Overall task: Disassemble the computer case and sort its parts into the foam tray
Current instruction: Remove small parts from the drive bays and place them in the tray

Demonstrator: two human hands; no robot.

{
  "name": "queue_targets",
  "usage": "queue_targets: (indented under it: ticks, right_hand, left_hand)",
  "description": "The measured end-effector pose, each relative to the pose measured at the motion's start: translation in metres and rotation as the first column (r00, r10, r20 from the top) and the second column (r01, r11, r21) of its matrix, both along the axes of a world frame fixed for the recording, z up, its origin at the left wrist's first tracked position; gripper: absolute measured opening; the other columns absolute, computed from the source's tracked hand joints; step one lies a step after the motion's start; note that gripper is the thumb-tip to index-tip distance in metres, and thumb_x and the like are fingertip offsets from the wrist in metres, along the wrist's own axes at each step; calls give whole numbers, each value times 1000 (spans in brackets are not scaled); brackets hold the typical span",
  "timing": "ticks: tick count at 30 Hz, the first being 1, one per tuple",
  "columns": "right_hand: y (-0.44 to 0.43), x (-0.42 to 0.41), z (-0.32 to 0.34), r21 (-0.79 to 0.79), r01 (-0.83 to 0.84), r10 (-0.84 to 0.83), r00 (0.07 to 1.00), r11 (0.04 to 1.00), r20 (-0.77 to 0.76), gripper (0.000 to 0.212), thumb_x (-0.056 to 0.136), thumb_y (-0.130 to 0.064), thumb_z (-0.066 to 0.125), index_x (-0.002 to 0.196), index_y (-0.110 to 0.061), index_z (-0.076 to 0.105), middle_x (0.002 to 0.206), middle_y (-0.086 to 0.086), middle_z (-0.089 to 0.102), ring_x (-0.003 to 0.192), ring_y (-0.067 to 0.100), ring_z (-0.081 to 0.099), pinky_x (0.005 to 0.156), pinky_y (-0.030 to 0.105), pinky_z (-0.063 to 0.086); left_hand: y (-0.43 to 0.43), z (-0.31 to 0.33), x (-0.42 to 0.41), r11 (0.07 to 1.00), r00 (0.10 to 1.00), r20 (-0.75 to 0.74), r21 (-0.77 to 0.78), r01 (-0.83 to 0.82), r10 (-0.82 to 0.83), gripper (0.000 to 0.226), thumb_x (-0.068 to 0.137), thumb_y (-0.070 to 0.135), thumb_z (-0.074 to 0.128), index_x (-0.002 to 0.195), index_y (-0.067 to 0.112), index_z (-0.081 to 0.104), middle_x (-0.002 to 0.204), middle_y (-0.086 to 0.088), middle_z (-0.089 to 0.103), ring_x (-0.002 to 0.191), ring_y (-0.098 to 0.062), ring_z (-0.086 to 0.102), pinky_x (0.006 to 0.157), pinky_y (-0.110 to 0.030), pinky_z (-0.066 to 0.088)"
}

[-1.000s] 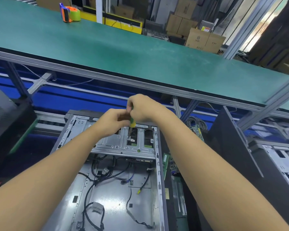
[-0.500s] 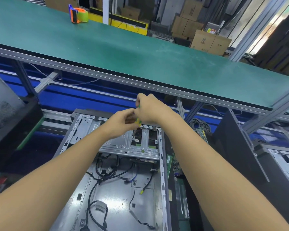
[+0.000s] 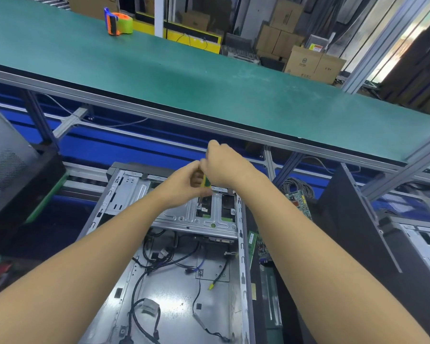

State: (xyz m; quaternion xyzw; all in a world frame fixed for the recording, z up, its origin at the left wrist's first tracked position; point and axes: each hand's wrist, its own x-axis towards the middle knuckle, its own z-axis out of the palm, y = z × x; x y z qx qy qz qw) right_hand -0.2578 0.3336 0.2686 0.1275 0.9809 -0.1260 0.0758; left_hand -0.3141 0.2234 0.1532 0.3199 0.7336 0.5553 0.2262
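Observation:
An open grey computer case [image 3: 174, 289] lies flat below me, with loose black cables on its floor. Across its far end runs a metal drive cage [image 3: 196, 217]. A screwdriver [image 3: 205, 182] with a yellow-green handle stands upright on the cage, tip down. My right hand [image 3: 224, 165] grips the top of the handle. My left hand [image 3: 184, 182] holds the screwdriver lower down, its fingers curled beside the shaft. No foam tray shows.
A long green workbench [image 3: 209, 78] spans the view above the case, with an orange tape dispenser [image 3: 117, 21] on it. Circuit boards [image 3: 298, 202] and cables lie right of the case. Other black cases stand at left [image 3: 15, 175] and right [image 3: 358, 219].
Both hands stay on the screwdriver over the drive cage. The right hand has turned slightly on the handle. The camera has shifted a little, so the scene sits further right.

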Motion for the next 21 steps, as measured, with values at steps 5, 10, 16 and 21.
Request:
queue_targets:
  ticks: [5, 10, 16, 21]
  right_hand:
    - [2, 0, 7, -96, -33, 41, 996, 995, 84, 32, 94, -24, 56, 124, -18, 45, 123, 7, 40, 115, 31, 44, 79, 39, 38]
    - [-1, 0, -4, 65, 139, -138, 990, 988, -23, 64, 99, -62, 40, 137, -12, 36, 120, 11, 50, 98, 33, 48, 67, 39, 35]
    - [7, -1, -10, 75, 35, -24, 991, 997, -131, 20, 101, -21, 52, 115, -10, 43, 103, 9, 51, 88, 32, 49, 60, 36, 37]
    - [12, -1, -2, -127, -81, 82, 997, 989, 7, 32, 91, -14, 58, 120, -23, 47, 119, 2, 36, 111, 26, 39, 79, 37, 39]
  left_hand:
    - [-6, -2, -10, 994, 991, -112, -73, -76, 67, 20, 83, 14, 80, 98, 22, 71, 84, 5, 73, 75, -1, 64, 72, -25, 53]
    - [13, -2, -1, 980, 974, -210, -156, -124, 90, 28, 76, 30, 85, 86, 24, 60, 80, 4, 61, 69, -10, 57, 66, -27, 48]
    - [-2, 4, -6, 989, 992, 5, -64, 130, -130, 36, 83, 10, 79, 103, 37, 65, 101, 16, 74, 93, 2, 68, 74, -10, 50]
    - [-9, 2, -13, 996, 991, -133, -81, -25, 14, 31, 84, 9, 78, 91, 38, 68, 86, 17, 74, 81, 2, 68, 71, -19, 54]
